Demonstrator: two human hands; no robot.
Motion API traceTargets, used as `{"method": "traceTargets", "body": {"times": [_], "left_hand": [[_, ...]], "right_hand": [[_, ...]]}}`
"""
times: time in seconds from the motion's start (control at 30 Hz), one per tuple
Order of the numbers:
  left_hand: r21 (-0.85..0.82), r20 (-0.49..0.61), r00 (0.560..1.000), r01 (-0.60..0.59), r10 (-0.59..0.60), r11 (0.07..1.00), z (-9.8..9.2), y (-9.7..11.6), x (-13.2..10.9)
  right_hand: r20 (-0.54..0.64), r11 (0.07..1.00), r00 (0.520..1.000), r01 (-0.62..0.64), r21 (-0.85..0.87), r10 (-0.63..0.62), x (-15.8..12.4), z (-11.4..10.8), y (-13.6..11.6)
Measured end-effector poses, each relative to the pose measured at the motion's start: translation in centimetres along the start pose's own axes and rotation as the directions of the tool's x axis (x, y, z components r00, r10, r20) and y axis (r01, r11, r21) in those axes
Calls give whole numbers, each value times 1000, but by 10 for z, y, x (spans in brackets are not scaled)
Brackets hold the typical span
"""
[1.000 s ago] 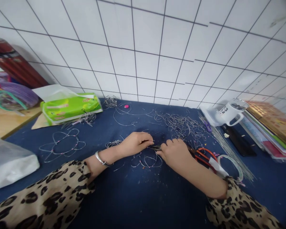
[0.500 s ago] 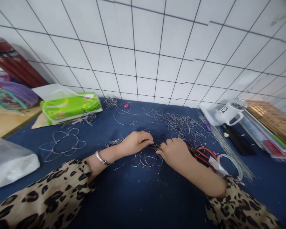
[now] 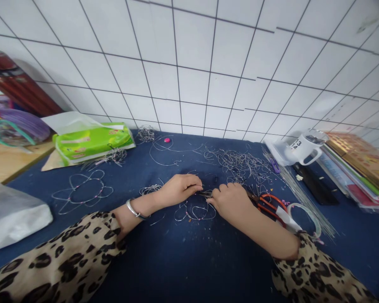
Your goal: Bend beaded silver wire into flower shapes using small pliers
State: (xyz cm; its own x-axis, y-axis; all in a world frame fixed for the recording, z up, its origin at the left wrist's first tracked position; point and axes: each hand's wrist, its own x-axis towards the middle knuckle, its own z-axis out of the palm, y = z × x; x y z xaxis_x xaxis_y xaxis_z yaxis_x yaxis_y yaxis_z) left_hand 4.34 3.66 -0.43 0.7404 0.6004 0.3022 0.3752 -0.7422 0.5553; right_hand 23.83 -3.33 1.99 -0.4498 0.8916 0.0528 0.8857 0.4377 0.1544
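Note:
My left hand (image 3: 179,188) pinches thumb against fingers on a thin metal wire at the table's middle. Facing it, my right hand (image 3: 232,204) is closed around a dark narrow-tipped metal tool (image 3: 205,194); its tip points at my left fingertips, and the rest is hidden by the palm. Below both hands lies a looped wire flower (image 3: 194,218) with small pink beads, its upper part covered by my fingers. A finished-looking wire flower (image 3: 85,190) with beads lies at the left. Orange-handled scissors (image 3: 273,205) rest beside my right wrist, partly hidden.
A tangle of wire scraps (image 3: 243,162) spreads behind my right hand. Straight wires (image 3: 298,195) and a clear coil (image 3: 316,223) lie right. A white mug (image 3: 306,149) stands near stacked books (image 3: 363,168). Left are a green tissue pack (image 3: 94,141) and a plastic bag (image 3: 15,219).
Almost nothing differs. Both hands keep their places and grips, and the whole view has shifted very slightly.

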Motion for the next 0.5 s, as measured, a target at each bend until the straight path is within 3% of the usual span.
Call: {"method": "traceTargets", "body": {"times": [0.5], "left_hand": [[-17,23,998,-53,53,998,2,-3,-2]], "right_hand": [[6,999,1000,31,23,-31,2,1,4]]}}
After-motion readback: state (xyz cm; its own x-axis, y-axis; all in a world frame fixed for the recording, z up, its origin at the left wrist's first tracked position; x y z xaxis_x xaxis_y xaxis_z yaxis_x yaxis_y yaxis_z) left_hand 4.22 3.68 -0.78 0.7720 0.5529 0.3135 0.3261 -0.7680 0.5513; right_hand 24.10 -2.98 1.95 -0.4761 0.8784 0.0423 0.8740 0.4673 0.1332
